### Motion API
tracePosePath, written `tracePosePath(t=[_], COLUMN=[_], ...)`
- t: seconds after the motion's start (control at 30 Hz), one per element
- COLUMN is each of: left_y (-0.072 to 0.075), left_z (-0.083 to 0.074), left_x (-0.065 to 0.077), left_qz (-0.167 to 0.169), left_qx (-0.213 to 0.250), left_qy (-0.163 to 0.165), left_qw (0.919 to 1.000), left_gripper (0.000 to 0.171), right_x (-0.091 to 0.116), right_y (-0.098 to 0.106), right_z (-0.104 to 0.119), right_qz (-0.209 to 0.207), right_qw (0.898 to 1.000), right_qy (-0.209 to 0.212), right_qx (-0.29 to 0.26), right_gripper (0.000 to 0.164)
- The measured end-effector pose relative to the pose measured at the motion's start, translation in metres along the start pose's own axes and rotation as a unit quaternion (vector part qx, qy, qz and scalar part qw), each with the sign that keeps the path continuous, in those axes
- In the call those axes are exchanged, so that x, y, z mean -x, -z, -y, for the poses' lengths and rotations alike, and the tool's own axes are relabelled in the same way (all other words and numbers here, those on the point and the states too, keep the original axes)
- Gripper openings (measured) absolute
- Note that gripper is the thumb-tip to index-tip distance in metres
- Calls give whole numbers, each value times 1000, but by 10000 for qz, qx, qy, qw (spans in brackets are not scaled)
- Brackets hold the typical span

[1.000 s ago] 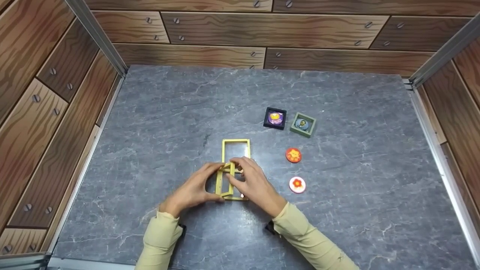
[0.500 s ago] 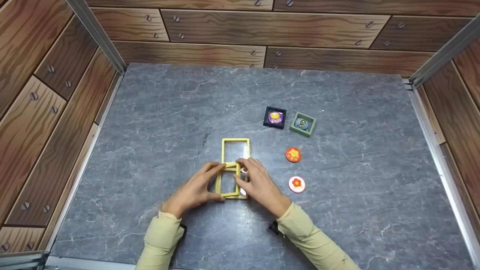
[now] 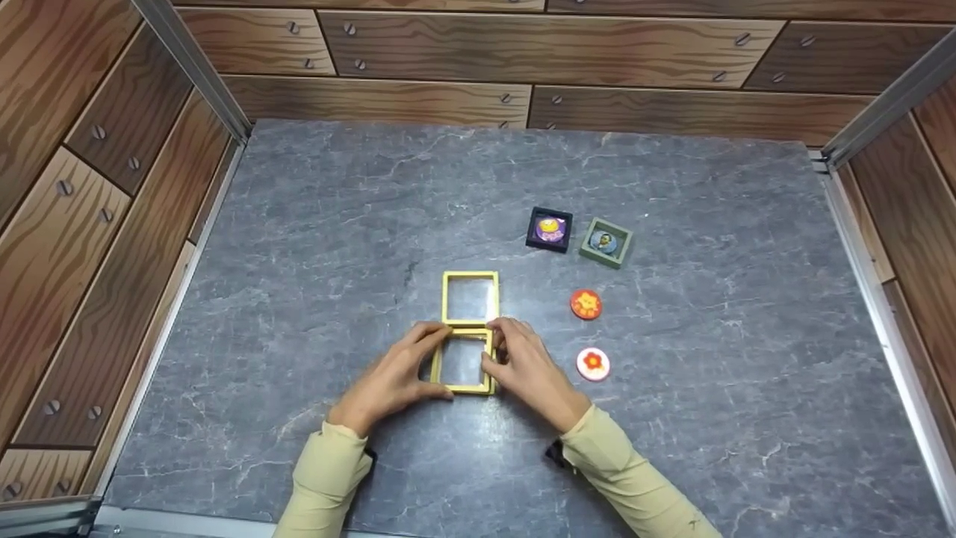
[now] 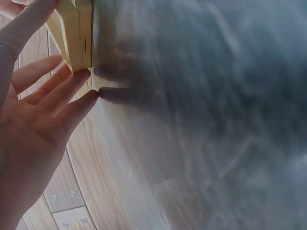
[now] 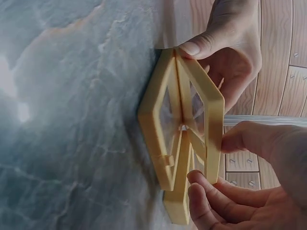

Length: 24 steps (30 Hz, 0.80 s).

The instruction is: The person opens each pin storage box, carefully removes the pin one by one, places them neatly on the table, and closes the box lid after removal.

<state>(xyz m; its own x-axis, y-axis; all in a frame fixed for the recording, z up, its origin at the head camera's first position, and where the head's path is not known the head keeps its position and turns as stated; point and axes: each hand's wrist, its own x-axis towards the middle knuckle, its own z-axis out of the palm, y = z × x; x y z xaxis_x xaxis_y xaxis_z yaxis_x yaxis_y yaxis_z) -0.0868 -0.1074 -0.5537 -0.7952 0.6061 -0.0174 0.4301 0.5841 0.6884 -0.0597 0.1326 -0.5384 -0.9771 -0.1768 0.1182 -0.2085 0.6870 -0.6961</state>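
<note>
A yellow hinged frame with clear film (image 5: pixel 216 127) stands partly open like a book in the right wrist view, its lower half on the table. My left hand (image 3: pixel 392 379) spans its left, hinged side, thumb at the near corner and fingers at the far one. With thumb and fingers my right hand (image 3: pixel 534 373) pinches the right edge of the tilted upper half. Just beyond lies a second yellow frame (image 3: pixel 470 275), nearly touching the first. The left wrist view shows fingertips against the yellow frame's corner (image 4: pixel 79 38); most of the frame is out of that picture.
Right of the hands lie an orange disc with a yellow flower (image 3: pixel 585 304) and a white disc with a red flower (image 3: pixel 593 364). Farther back stand a black frame (image 3: pixel 549 248) and a green frame (image 3: pixel 600 261), each around a round picture. Wood-patterned walls (image 3: pixel 553 45) enclose the table.
The upper half of the near yellow frame has swung down to the right, closer over its lower half. My right hand has moved right with it; the left hand has kept its hold.
</note>
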Motion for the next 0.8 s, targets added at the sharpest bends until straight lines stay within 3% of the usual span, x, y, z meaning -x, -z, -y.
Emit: tracePosePath(t=[0.6,0.8], left_y=[-5,-3], left_z=[-5,-5], left_x=[0,-1], left_qz=[89,121], left_qx=[-80,-120], left_qy=[163,121], left_qw=[9998,9998], left_gripper=[99,97], right_x=[9,9], right_y=[-9,-17], right_z=[-14,-29], right_qz=[107,10], right_qw=[9998,9978], right_qy=[-133,263], right_qx=[-144,-615], right_gripper=[35,34])
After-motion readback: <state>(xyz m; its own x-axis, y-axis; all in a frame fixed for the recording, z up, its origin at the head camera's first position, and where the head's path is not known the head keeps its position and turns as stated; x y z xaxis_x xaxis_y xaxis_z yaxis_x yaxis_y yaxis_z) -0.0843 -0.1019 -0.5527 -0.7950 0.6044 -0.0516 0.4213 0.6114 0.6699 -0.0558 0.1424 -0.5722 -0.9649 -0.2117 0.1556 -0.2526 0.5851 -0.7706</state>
